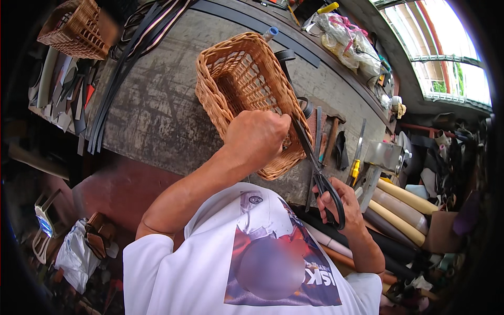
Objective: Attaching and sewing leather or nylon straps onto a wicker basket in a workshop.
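Note:
A rectangular brown wicker basket (212,55) sits tilted on the worn grey worktable, its open top showing the woven inside. My left hand (257,134) is closed in a fist over the basket's near part, by its right rim; what the fingers hold is hidden. A dark strap (285,65) runs along the basket's right side toward that hand. In my right hand (344,205) are black-handled scissors (338,202), the fingers around the handle loops. Their long blades point up and left, beside the basket's right edge near my left hand.
Right of the basket lie a hammer (332,139) and a yellow-handled screwdriver (356,169). Long dark strips (118,73) cross the worktable (157,121) at left. Another wicker basket (79,31) stands at far left. Plastic bags (349,44) lie at the back; material rolls (401,210) rest at right.

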`<state>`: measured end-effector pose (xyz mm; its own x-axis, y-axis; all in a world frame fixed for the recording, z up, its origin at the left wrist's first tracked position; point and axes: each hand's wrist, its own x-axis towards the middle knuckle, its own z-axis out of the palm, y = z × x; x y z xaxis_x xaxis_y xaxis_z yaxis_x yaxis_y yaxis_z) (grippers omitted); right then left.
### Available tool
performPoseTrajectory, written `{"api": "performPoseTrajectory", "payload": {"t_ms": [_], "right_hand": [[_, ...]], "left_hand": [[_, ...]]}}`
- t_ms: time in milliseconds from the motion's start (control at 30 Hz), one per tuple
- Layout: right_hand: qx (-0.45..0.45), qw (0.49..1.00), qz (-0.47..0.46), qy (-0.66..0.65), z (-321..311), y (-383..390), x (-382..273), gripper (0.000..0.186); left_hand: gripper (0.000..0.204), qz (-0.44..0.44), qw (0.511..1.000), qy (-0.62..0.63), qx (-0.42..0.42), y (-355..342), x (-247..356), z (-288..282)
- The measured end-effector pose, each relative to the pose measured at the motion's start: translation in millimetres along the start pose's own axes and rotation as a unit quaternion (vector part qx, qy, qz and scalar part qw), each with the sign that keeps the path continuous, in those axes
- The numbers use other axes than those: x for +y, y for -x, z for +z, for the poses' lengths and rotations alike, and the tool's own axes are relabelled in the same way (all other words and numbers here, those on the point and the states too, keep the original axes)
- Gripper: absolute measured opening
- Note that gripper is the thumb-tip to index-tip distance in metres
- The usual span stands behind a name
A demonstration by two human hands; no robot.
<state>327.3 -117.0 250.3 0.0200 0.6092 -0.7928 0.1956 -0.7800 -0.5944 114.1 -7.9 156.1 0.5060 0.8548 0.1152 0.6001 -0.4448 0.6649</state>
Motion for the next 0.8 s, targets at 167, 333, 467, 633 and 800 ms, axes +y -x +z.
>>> {"api": "performPoseTrajectory", "payload": {"t_ms": [167,333,467,633,800], "right_hand": [[0.011,1.0,0.018,-0.001,-2.6,-3.1,1.5,0.03],[-0.036,0.99,-0.09,0.104,-47.9,16.3,53.6,0.038],[0.176,0.942,-0.182,0.222,-39.0,-10.5,148.1,0.044],[0.295,0.866,-0.238,0.326,-42.1,-97.4,256.9,0.044],[0.368,0.802,-0.282,0.378,-38.5,-131.6,271.8,0.04]], "left_hand": [[0.007,0.006,1.0,-0.009,-0.007,-0.3,0.8,-1.4],[0.008,0.001,0.997,0.036,0.062,3.9,-4.8,5.5],[0.008,0.023,0.984,0.163,0.064,1.4,-4.4,-0.8],[0.009,-0.081,0.939,0.334,0.022,11.9,19.7,-18.3],[0.011,-0.097,0.943,0.317,-0.011,24.6,59.9,-22.7]]}}
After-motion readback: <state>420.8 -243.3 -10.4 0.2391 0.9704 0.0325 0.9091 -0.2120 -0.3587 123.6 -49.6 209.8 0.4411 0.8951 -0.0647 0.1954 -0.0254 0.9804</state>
